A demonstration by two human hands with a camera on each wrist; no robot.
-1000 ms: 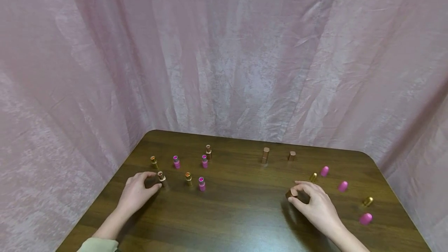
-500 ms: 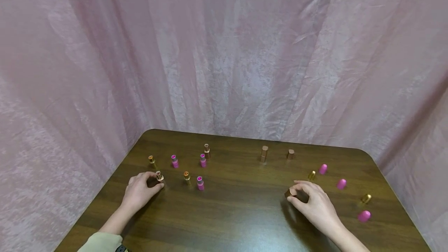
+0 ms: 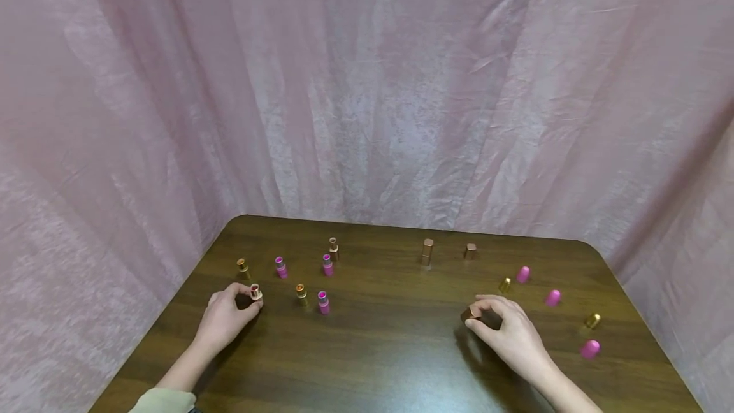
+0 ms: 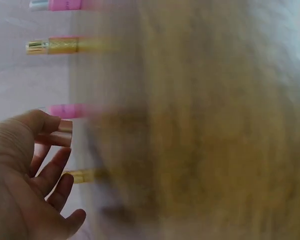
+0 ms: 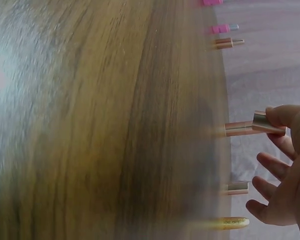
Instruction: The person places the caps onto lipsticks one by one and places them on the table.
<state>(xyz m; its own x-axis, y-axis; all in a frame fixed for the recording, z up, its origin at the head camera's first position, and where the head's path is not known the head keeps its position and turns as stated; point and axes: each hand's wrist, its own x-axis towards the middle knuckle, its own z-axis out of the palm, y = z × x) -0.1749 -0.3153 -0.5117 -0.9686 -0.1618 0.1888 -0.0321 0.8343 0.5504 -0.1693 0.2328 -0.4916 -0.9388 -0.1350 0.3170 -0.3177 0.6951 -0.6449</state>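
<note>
On the left of the table, my left hand (image 3: 223,320) pinches an uncapped rose-gold lipstick (image 3: 255,292) between thumb and index finger. Its open top faces up, with reddish colour inside. The left wrist view shows the other fingers of that hand (image 4: 30,170) loosely bent below the lipstick (image 4: 64,134). Over on the right, my right hand (image 3: 513,336) holds a rose-gold lipstick cap (image 3: 470,314) by thumb and index fingertips, tilted just over the table. In the right wrist view this cap (image 5: 262,122) overlaps a capped lipstick (image 5: 237,128) standing farther back.
Uncapped pink lipsticks (image 3: 323,303), gold lipsticks (image 3: 301,294) and a rose-gold lipstick (image 3: 334,250) stand around the left hand. Pink caps (image 3: 553,298), gold caps (image 3: 593,320) and a rose-gold cap (image 3: 470,251) stand on the right. Pink curtains (image 3: 367,94) border the wooden table (image 3: 378,362).
The head view has shifted slightly. My left fingers have drawn in around the rose-gold lipstick, whose reddish inside now shows. My right hand keeps hold of the cap.
</note>
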